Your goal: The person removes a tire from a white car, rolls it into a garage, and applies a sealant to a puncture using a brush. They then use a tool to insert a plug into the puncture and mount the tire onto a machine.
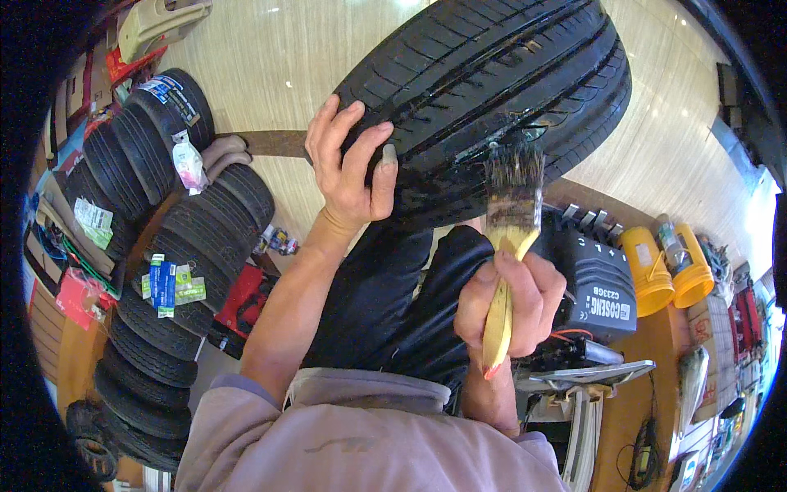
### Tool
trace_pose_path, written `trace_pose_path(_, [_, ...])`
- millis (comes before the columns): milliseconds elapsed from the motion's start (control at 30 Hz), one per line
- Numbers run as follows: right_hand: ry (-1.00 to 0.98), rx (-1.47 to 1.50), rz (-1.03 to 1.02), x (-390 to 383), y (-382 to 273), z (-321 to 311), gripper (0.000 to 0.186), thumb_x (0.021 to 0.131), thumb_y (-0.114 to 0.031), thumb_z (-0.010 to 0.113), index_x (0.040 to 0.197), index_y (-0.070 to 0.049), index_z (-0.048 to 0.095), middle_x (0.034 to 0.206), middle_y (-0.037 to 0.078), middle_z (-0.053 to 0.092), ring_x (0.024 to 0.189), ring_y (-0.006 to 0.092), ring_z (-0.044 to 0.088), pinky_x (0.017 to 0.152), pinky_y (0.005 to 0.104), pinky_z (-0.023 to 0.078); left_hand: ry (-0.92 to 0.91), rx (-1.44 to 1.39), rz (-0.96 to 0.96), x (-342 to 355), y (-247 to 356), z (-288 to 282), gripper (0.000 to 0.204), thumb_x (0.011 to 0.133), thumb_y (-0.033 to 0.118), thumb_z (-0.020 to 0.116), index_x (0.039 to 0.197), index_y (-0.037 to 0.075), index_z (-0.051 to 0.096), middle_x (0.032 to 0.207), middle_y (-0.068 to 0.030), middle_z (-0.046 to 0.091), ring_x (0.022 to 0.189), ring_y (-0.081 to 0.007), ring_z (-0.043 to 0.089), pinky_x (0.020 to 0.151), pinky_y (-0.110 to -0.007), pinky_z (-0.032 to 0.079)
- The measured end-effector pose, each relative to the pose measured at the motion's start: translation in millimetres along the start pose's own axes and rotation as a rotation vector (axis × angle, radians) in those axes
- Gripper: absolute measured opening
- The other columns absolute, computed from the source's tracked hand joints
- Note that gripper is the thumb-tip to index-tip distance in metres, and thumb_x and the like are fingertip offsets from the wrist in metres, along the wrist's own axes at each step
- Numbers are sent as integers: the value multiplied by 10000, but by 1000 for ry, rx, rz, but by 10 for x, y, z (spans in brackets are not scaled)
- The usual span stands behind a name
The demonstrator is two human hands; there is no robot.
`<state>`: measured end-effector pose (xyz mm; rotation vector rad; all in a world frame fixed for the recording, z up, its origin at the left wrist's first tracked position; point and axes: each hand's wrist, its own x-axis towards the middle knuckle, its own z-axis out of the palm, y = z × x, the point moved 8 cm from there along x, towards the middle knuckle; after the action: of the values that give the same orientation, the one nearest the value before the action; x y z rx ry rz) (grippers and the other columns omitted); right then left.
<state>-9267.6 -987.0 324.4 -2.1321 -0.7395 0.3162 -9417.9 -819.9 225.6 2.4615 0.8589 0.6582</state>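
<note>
A black car tire (467, 74) stands tilted in front of my knees, its grooved tread turned up toward me. My left hand (348, 168) grips its near left edge, the fingers curved over the tread and slightly apart. In my right hand (529, 299) is a flat paintbrush (512, 217) with a yellow handle, held in a closed grip with the bristles pointing away from me. Dark, worn bristle tips reach the tread beside a wet, shiny patch (525, 131). The tire's lower side is hidden behind my hands and legs.
Stacked tires (176, 246) with labels lie along the left. On the right stand a dark machine housing (594, 283), yellow buckets (648, 266) and a wooden counter (635, 361) with tools. Pale floor tiles (262, 66) spread beyond the tire.
</note>
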Motion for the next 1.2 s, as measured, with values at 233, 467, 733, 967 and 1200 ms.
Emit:
trace_pose_path(233, [-54,-55,-2,54,17,72,234,807,12,719,1040,8,702,911,177,667,751,280,643,654,359,542,-97,31,57,25,62,5,349,936,192,608,1217,-1,687,1433,-249,526,1387,-494,461,1179,-572,361])
trace_pose_path(467, [-21,-20,50,-133,94,-66,259,784,-18,730,1043,-20,724,927,159,645,739,270,625,647,366,522,-39,23,27,-1,14,-1,325,921,238,638,1168,46,725,1381,-220,577,1354,-478,498,1141,-563,375])
trace_pose_path(733, [65,141,76,-126,83,-165,261,823,-34,747,1081,-19,714,940,152,639,727,260,621,638,348,518,-23,17,7,-19,22,24,322,944,281,634,1143,49,738,1373,-211,577,1360,-465,488,1146,-553,359])
trace_pose_path(967, [36,274,242,-268,205,-155,200,827,-2,731,1026,-22,723,897,164,676,779,266,667,719,343,551,-99,60,43,-24,108,49,372,985,242,587,1280,28,663,1442,-236,501,1406,-471,426,1173,-557,335])
trace_pose_path(1200, [434,1065,920,-1379,794,-477,199,894,-147,728,1041,-24,677,999,135,684,865,231,662,728,345,573,-300,247,245,258,364,173,466,959,25,548,1424,27,580,1531,-266,413,1423,-473,396,1203,-547,305])
